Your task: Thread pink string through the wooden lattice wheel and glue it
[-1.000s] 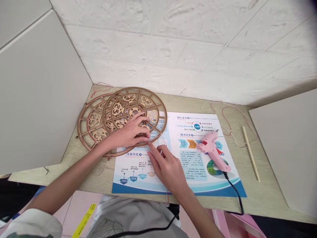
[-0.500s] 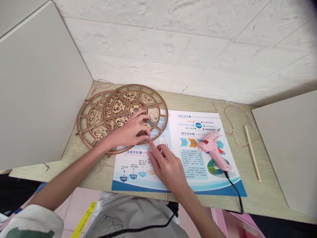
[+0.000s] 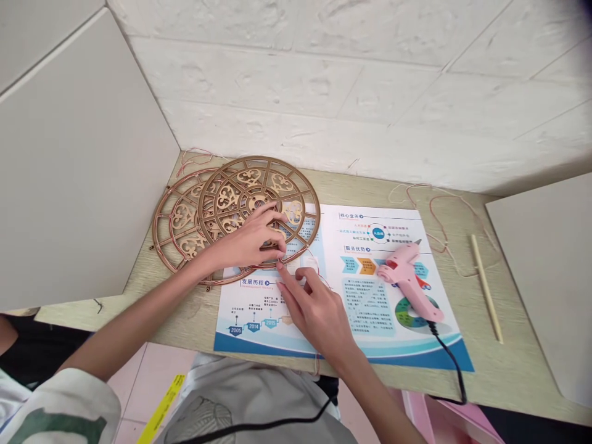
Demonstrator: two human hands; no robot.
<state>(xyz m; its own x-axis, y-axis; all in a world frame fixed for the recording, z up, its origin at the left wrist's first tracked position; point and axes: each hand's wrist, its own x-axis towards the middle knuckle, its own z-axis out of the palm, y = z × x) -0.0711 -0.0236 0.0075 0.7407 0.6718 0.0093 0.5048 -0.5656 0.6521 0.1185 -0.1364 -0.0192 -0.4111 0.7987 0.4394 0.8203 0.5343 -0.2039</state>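
Two round brown openwork discs with scroll patterns overlap on the table: an upper disc (image 3: pixel 259 161) and a lower disc (image 3: pixel 160 246) to its left. My left hand (image 3: pixel 252 240) lies over the upper disc, fingers bent, thumb and a fingertip closed at its near rim. Against that same spot of the rim, my right hand (image 3: pixel 319 311) presses its outstretched index fingertip, its other fingers curled. A thin pink-white cord (image 3: pixel 318 266) loops from the rim to behind my right hand; the grip on it is partly hidden.
Under the discs lies a printed blue-and-white sheet (image 3: pixel 296 351). A pink glue gun (image 3: pixel 409 277) rests on it, its black cable running off the front edge. Farther right are a thin wooden stick (image 3: pixel 485 290) and loose cord (image 3: pixel 444 197). White panels stand left and right; a wall is behind.
The view has shifted slightly, so everything sits a little farther right. Both hands stay at the same spot on the near rim, with barely any finger movement.
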